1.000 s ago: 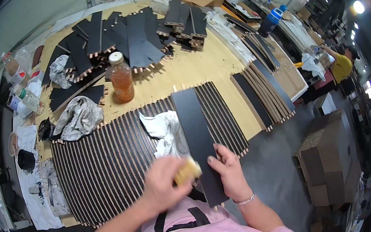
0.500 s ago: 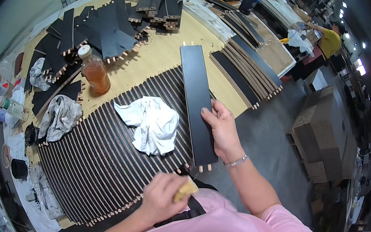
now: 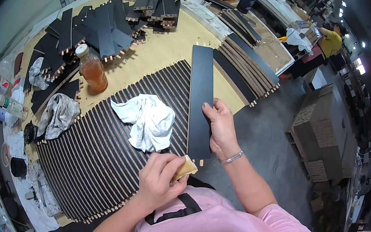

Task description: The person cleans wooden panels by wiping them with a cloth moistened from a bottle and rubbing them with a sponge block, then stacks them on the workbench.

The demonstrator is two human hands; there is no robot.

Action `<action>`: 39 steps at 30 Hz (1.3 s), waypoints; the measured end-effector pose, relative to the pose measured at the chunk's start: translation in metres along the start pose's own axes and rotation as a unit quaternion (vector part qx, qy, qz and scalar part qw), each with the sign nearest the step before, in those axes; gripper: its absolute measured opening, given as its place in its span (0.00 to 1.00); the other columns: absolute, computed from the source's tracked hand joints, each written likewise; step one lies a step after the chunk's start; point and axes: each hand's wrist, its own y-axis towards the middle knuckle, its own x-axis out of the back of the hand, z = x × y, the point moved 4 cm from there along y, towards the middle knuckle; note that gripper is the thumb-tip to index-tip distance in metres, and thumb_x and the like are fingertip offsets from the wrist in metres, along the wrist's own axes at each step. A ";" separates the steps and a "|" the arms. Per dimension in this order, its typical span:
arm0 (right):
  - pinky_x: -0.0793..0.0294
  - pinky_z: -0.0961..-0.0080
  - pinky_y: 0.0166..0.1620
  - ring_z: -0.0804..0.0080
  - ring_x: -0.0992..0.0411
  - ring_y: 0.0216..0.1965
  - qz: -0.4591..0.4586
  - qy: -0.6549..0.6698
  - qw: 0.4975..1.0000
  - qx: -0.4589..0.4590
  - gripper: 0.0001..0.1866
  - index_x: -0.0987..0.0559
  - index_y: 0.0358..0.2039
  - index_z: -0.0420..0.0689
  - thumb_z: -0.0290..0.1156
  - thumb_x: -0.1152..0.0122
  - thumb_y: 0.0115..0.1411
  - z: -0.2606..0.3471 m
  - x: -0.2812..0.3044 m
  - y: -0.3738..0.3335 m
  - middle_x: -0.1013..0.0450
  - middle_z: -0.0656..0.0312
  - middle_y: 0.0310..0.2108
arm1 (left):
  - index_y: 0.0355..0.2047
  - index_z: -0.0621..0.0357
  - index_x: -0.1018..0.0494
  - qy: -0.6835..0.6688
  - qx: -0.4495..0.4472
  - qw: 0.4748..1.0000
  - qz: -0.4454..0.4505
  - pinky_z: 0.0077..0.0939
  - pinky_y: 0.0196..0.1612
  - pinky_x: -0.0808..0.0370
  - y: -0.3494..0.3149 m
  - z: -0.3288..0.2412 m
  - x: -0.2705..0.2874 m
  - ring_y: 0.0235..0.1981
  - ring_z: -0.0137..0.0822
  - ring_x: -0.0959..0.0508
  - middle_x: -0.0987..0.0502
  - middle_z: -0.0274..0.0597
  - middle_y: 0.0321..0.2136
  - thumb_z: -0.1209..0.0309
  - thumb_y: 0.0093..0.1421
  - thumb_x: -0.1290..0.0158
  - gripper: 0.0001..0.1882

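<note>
My right hand [image 3: 222, 127] grips a flat black wooden slat [image 3: 201, 99] by its side edge, thumb across the face. A light dowel peg shows at the slat's lower end, and the slat leans with its top to the right. My left hand [image 3: 158, 176] is closed on a yellowish sponge pad [image 3: 185, 167], close to that lower end but apart from it. To the left, a long row of black slats [image 3: 101, 161] stands on edge, packed side by side with pegs at their ends. A crumpled white cloth [image 3: 148, 123] lies on top of the row.
Behind the row stand a bottle of amber liquid [image 3: 92, 69] and a heap of loose black slats [image 3: 106, 27]. A stained rag [image 3: 58, 114] lies at left. More slats [image 3: 240, 70] are stacked at right. Beyond are a cardboard box [image 3: 322, 130] and a person in yellow [image 3: 330, 42].
The slat in my right hand has tilted, its top moving right and its lower end left. My left hand has risen with the sponge pad, closer to the slat's lower end.
</note>
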 end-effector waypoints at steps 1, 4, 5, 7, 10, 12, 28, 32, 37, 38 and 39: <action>0.19 0.74 0.54 0.75 0.18 0.49 -0.002 0.016 1.000 0.004 0.12 0.22 0.58 0.32 0.21 0.42 0.78 0.000 0.000 0.001 0.16 0.55 0.51 | 0.50 0.62 0.18 -0.005 0.008 1.000 0.020 0.37 0.38 0.19 0.003 0.001 -0.002 0.38 0.48 0.18 0.18 0.46 0.42 0.74 0.46 0.27 0.28; 0.20 0.72 0.57 0.74 0.19 0.50 0.016 -0.005 1.000 0.013 0.11 0.19 0.55 0.35 0.25 0.45 0.80 0.012 0.011 0.002 0.16 0.57 0.51 | 0.50 0.62 0.18 0.001 0.026 1.000 0.012 0.40 0.40 0.19 -0.018 0.009 0.008 0.38 0.49 0.18 0.18 0.46 0.42 0.75 0.46 0.27 0.28; 0.20 0.72 0.57 0.74 0.19 0.50 0.017 -0.003 1.000 0.018 0.11 0.19 0.55 0.35 0.25 0.45 0.80 0.009 0.018 0.005 0.16 0.57 0.51 | 0.50 0.62 0.18 0.013 0.046 0.999 0.001 0.40 0.40 0.19 -0.020 0.015 0.013 0.38 0.49 0.18 0.18 0.46 0.42 0.75 0.46 0.26 0.29; 0.21 0.71 0.59 0.73 0.19 0.51 0.068 -0.010 0.996 -0.057 0.15 0.16 0.54 0.37 0.30 0.49 0.82 -0.002 0.021 0.003 0.15 0.59 0.51 | 0.51 0.61 0.17 0.018 0.057 0.998 -0.015 0.40 0.40 0.20 -0.006 0.013 0.023 0.38 0.49 0.18 0.18 0.47 0.42 0.75 0.45 0.26 0.30; 0.22 0.73 0.58 0.75 0.20 0.50 0.082 -0.006 0.990 -0.114 0.14 0.16 0.53 0.37 0.32 0.48 0.82 -0.024 0.009 -0.012 0.16 0.61 0.49 | 0.53 0.61 0.17 -0.009 -0.001 0.998 -0.070 0.40 0.40 0.21 0.023 -0.005 0.025 0.38 0.49 0.18 0.17 0.47 0.44 0.75 0.45 0.25 0.31; 0.23 0.74 0.56 0.78 0.22 0.49 0.116 -0.032 0.987 -0.111 0.12 0.16 0.51 0.38 0.31 0.46 0.81 -0.036 0.009 -0.013 0.16 0.63 0.48 | 0.53 0.62 0.18 -0.026 -0.039 0.998 -0.044 0.38 0.40 0.22 0.029 -0.012 0.017 0.37 0.47 0.19 0.17 0.49 0.44 0.73 0.45 0.25 0.31; 0.19 0.73 0.46 0.70 0.21 0.42 0.252 0.072 0.929 -0.260 0.26 0.25 0.69 0.27 0.36 0.53 0.83 -0.050 0.028 -0.072 0.20 0.53 0.47 | 0.55 0.63 0.19 0.164 0.093 0.967 -0.172 0.39 0.52 0.18 0.095 0.097 0.083 0.48 0.48 0.15 0.17 0.49 0.45 0.80 0.54 0.33 0.25; 0.24 0.73 0.28 0.71 0.28 0.26 0.239 0.248 0.858 -0.382 0.28 0.30 0.71 0.33 0.42 0.57 0.82 -0.064 0.019 -0.069 0.27 0.60 0.31 | 0.49 0.61 0.16 -0.053 -0.029 0.997 -0.042 0.38 0.42 0.18 0.050 -0.011 0.009 0.35 0.45 0.16 0.14 0.46 0.38 0.70 0.50 0.27 0.24; 0.23 0.72 0.29 0.69 0.26 0.27 0.244 0.203 0.870 -0.378 0.26 0.26 0.60 0.36 0.48 0.56 0.82 -0.065 0.012 -0.084 0.25 0.57 0.35 | 0.51 0.64 0.17 -0.038 -0.064 0.996 -0.041 0.40 0.45 0.15 0.065 -0.005 0.000 0.38 0.49 0.15 0.14 0.51 0.42 0.71 0.50 0.26 0.27; 0.27 0.72 0.27 0.69 0.29 0.25 0.296 0.258 0.820 -0.416 0.25 0.26 0.55 0.38 0.49 0.57 0.83 -0.064 0.004 -0.086 0.26 0.57 0.34 | 0.51 0.64 0.18 -0.007 -0.024 0.998 -0.062 0.39 0.45 0.15 0.074 0.022 0.005 0.38 0.49 0.15 0.15 0.52 0.42 0.72 0.50 0.27 0.27; 0.30 0.72 0.24 0.70 0.31 0.23 0.315 0.283 0.795 -0.434 0.24 0.26 0.51 0.39 0.50 0.58 0.83 -0.063 0.002 -0.090 0.28 0.57 0.33 | 0.51 0.65 0.18 0.025 0.017 0.996 -0.083 0.38 0.44 0.16 0.079 0.048 0.012 0.39 0.49 0.15 0.16 0.52 0.43 0.74 0.50 0.27 0.27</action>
